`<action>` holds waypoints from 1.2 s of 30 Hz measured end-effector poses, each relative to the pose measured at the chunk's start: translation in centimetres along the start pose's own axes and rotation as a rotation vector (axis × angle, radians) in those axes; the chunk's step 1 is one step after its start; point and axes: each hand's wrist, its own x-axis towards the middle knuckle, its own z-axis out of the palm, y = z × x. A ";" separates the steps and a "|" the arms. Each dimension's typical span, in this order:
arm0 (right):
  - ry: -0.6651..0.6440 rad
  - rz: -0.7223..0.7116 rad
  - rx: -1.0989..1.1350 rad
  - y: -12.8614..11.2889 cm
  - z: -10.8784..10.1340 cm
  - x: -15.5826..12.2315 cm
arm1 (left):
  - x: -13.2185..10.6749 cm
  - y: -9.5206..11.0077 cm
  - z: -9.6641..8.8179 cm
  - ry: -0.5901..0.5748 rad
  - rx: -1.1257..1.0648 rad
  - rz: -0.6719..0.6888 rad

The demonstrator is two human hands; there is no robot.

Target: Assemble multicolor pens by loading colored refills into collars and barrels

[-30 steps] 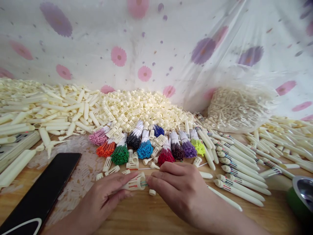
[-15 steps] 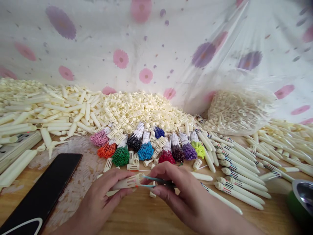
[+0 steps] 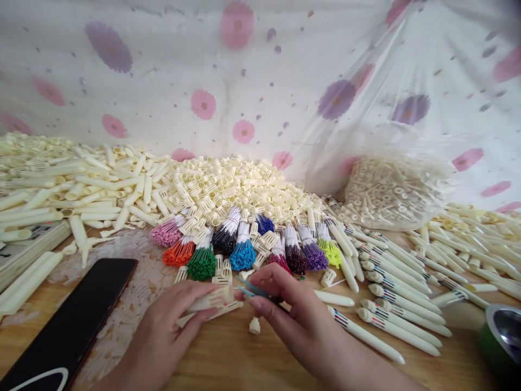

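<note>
My left hand (image 3: 163, 320) is closed around a cream pen barrel (image 3: 214, 300) with a slotted end that points right; a touch of red shows at that end. Bluish tweezers (image 3: 260, 290) are gripped in my right hand (image 3: 299, 315), their two tips spread apart just beside the barrel's end. Below the tweezers, a small cream plug (image 3: 254, 326) rests on the wooden table. Behind both hands lie bundles of coloured pen refills, among them green (image 3: 201, 262), light blue (image 3: 243, 254) and purple (image 3: 315, 255). Loose slotted sleeves (image 3: 223, 266) lie among them.
A black phone (image 3: 73, 320) and clear plastic slivers (image 3: 114, 326) lie left. Cream barrels (image 3: 93, 182) and slotted sleeves (image 3: 228, 182) are heaped behind. At right are multicolour pens (image 3: 401, 323), a bag of small parts (image 3: 394, 190) and a green-sided metal bowl (image 3: 502, 331).
The tweezers have drawn back right from the barrel's slotted end, where their tips were before. My left hand with the barrel has shifted slightly left.
</note>
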 end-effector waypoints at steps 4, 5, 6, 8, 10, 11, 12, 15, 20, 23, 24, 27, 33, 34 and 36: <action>-0.211 -0.028 -0.327 1.1 -1.4 0.0 | 0.9 -1.0 -0.7 0.137 -0.054 -0.377; -0.338 -0.048 -0.422 1.5 -1.6 0.0 | 1.1 -1.3 -0.9 0.163 -0.076 -0.436; -0.448 -0.070 -0.514 1.9 -1.6 -0.1 | 1.3 -1.5 -0.9 0.178 -0.099 -0.470; -0.550 -0.100 -0.681 2.5 -1.4 -0.2 | 1.5 -1.7 -0.9 0.167 -0.138 -0.484; -0.539 -0.097 -0.782 2.7 -1.3 -0.1 | 1.4 -1.7 -0.8 0.150 -0.161 -0.470; -0.526 -0.089 -0.805 2.7 -1.3 0.0 | 1.4 -1.6 -0.7 0.146 -0.168 -0.465; -0.512 -0.081 -0.816 2.6 -1.3 0.1 | 1.3 -1.6 -0.5 0.147 -0.178 -0.467; -0.406 -0.104 -0.811 2.2 -1.6 0.7 | 1.2 -1.3 -0.3 0.152 -0.215 -0.487; -0.137 -0.367 -0.776 2.3 -0.7 3.7 | 1.4 -1.4 -0.2 0.165 -0.240 -0.484; -0.067 -0.522 -0.798 3.0 0.4 6.6 | 1.5 -1.7 -0.1 0.203 -0.279 -0.466; -0.068 -0.559 -0.804 3.2 0.8 7.5 | 1.5 -1.9 -0.1 0.217 -0.285 -0.463; -0.090 -0.648 -0.818 3.7 1.8 9.8 | 1.6 -2.3 -0.1 0.255 -0.268 -0.469; -0.242 -0.795 -0.891 2.7 2.7 11.5 | 1.6 -2.2 -0.1 0.311 -0.375 -0.526; -0.273 -0.812 -0.906 2.5 2.8 11.5 | 1.6 -1.9 0.0 0.287 -0.421 -0.556; -0.311 -0.833 -0.940 2.2 2.9 11.5 | 1.6 -1.4 0.3 0.239 -0.504 -0.618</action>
